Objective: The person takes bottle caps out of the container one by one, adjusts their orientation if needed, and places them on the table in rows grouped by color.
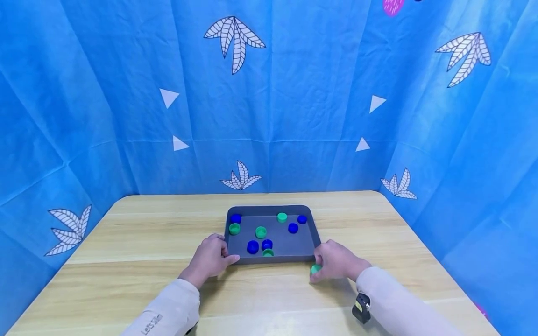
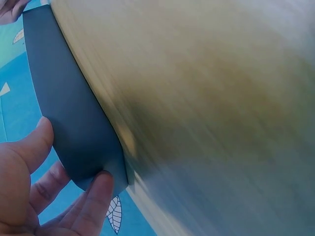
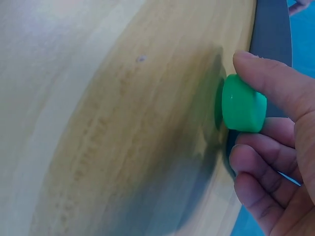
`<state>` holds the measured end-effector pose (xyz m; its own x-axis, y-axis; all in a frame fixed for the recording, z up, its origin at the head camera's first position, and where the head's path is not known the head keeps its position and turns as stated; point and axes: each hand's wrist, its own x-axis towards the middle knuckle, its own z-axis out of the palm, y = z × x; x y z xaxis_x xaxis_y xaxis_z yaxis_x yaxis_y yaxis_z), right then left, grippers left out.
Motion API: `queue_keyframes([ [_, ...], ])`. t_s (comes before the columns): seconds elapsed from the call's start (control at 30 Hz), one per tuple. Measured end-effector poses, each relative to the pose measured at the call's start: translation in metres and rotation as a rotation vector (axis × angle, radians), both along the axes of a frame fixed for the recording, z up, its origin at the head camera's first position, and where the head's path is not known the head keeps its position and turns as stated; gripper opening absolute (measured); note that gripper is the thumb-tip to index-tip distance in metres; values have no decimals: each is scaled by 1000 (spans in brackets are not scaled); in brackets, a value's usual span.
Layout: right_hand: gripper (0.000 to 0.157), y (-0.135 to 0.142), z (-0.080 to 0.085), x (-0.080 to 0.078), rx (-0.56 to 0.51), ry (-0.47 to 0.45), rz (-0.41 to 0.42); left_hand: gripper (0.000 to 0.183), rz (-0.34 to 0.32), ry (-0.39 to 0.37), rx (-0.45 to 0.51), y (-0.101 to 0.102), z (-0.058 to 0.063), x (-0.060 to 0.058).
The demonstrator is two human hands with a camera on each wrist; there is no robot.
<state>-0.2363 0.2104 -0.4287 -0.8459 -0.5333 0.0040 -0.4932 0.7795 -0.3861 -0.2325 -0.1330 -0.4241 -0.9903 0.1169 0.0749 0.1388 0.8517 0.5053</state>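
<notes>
A dark grey tray lies on the table with several blue and green bottle caps in it. At its near left corner, my left hand grips the tray, the thumb over the front rim and the fingers against the outer side, as the left wrist view shows. My right hand is at the near right corner. Between its thumb and index finger it pinches a green bottle cap, just outside the tray and close over the wood. Its other fingers curl beside the tray's corner.
Inside the tray, a blue cap and a green cap are close to the front wall; a green cap is near the back. The light wooden table extends around the tray. Blue patterned cloth hangs behind and at both sides.
</notes>
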Motion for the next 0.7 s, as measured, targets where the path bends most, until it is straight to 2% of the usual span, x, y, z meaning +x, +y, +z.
queue_keyframes([
  [0.53,41,3,-3,1,74,47,-4,34,-5,14,-23,0,0,0],
  [0.7,41,4,-2,1,74,24,-10,34,-2,10,-21,0,1,0],
])
